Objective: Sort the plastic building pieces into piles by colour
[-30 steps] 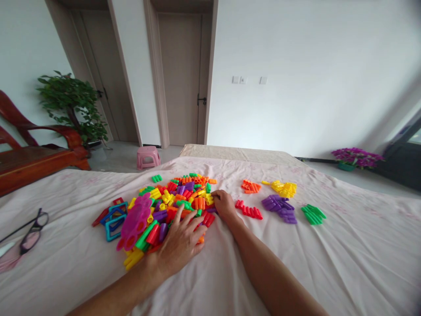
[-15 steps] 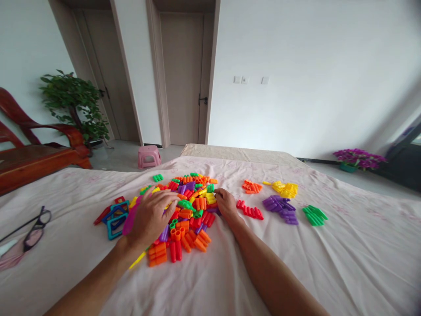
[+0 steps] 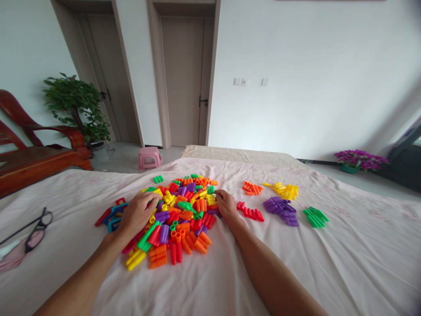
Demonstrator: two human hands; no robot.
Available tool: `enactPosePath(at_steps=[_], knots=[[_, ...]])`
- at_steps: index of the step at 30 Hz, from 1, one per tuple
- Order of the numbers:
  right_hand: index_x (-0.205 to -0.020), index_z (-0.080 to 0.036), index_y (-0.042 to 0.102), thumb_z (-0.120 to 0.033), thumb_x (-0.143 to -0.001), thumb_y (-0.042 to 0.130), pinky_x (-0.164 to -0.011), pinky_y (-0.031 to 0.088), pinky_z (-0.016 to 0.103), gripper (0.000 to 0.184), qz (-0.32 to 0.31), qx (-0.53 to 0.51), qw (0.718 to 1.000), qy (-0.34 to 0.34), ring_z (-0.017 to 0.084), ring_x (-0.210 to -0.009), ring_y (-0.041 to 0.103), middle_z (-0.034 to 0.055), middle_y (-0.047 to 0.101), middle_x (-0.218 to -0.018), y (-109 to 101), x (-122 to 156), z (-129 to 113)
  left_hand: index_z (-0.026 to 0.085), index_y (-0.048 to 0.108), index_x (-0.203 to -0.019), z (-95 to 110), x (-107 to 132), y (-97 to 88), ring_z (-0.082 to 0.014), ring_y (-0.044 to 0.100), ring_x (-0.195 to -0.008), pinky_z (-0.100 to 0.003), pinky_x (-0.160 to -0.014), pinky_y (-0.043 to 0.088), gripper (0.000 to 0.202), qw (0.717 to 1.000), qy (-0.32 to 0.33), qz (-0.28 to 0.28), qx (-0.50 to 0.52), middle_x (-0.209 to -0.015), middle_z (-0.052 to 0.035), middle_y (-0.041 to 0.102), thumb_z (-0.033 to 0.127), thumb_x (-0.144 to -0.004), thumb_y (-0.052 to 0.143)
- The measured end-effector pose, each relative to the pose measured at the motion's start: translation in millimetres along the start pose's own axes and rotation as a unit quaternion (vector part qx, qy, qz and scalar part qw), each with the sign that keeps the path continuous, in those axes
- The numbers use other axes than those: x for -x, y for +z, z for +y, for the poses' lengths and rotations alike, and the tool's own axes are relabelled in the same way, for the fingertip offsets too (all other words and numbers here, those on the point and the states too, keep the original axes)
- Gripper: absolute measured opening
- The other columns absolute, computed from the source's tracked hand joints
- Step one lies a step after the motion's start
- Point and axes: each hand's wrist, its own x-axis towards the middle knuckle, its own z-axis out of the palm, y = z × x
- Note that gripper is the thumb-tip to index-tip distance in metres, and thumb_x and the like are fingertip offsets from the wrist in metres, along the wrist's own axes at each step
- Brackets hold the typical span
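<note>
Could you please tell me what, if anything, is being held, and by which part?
It cannot be told: the left hand and the right hand are at opposite sides of the pile, any grip hidden.

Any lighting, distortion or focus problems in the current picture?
Head view: soft light, faint shadows; head view: lens distortion tilts the taupe left door frame; head view: the white wall dims at upper right; head view: the heaped multicoloured plastic tubes look distinct.
</note>
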Motion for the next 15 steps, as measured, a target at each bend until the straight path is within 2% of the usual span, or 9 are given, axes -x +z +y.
enactPosePath(at_steps=[7, 12, 15], knots=[[-0.104, -0.022, 0.071, -0.022, -0.084, 0.043, -0.073, 0.047, 0.023, 0.034, 0.001, -0.004, 1.000, 0.007, 0.017, -0.083, 0.065, 0.0021, 0.073, -0.091, 2, -1, 3, 0.021, 0.071, -0.097, -8, 1, 0.5, -0.0222, 0.066, -0.103, -0.033, -0.095, 0.047, 0.035, 1.000, -0.019, -0.002, -0.012, -0.106, -0.0071, 0.075, 0.038, -0.090, 0.041], [-0.101, -0.023, 0.071, -0.022, -0.084, 0.044, -0.073, 0.046, 0.023, 0.032, -0.003, 0.000, 1.000, 0.003, 0.017, -0.082, 0.065, 0.0017, 0.073, -0.090, 4, -2, 6, 0.021, 0.069, -0.100, -9, 1, 1.0, -0.0219, 0.064, -0.105, -0.035, -0.100, 0.045, 0.036, 1.000, -0.019, -0.006, 0.004, -0.109, -0.0075, 0.074, 0.038, -0.090, 0.040], [-0.100, -0.023, 0.071, -0.023, -0.083, 0.045, -0.073, 0.046, 0.023, 0.032, -0.005, 0.002, 1.000, 0.006, 0.016, -0.082, 0.065, 0.0013, 0.073, -0.091, 4, -2, 5, 0.019, 0.069, -0.102, -13, 0, 0.0, -0.0204, 0.063, -0.108, -0.032, -0.100, 0.044, 0.038, 0.999, -0.036, -0.013, 0.017, -0.111, -0.0076, 0.073, 0.039, -0.090, 0.038]])
